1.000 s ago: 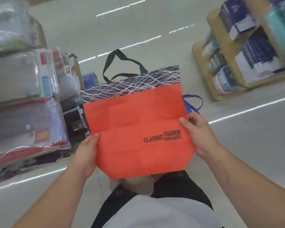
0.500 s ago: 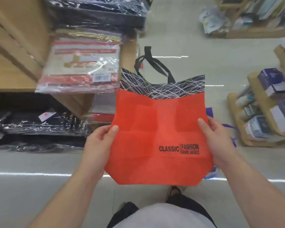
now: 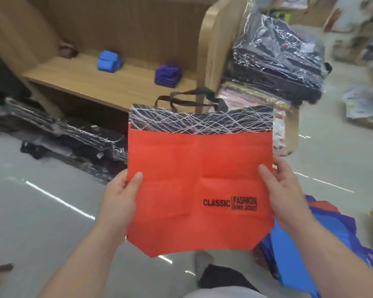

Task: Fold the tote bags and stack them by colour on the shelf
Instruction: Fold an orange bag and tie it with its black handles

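1. Head view: left hand [image 3: 119, 196] and right hand [image 3: 286, 190] pinch the side edges of the orange tote bag [image 3: 194, 179], thumbs in front; it spans both grips.
2. Best to bring the grips together along the centre crease, edges matched.

Plastic-wrapped dark bundles [image 3: 278, 61] stacked up, flatter wrapped packs [image 3: 73, 136] on grey floor [image 3: 30, 211]

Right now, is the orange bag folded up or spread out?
Spread out. The left hand and right hand hold the orange bag flat and full-width by its side edges.
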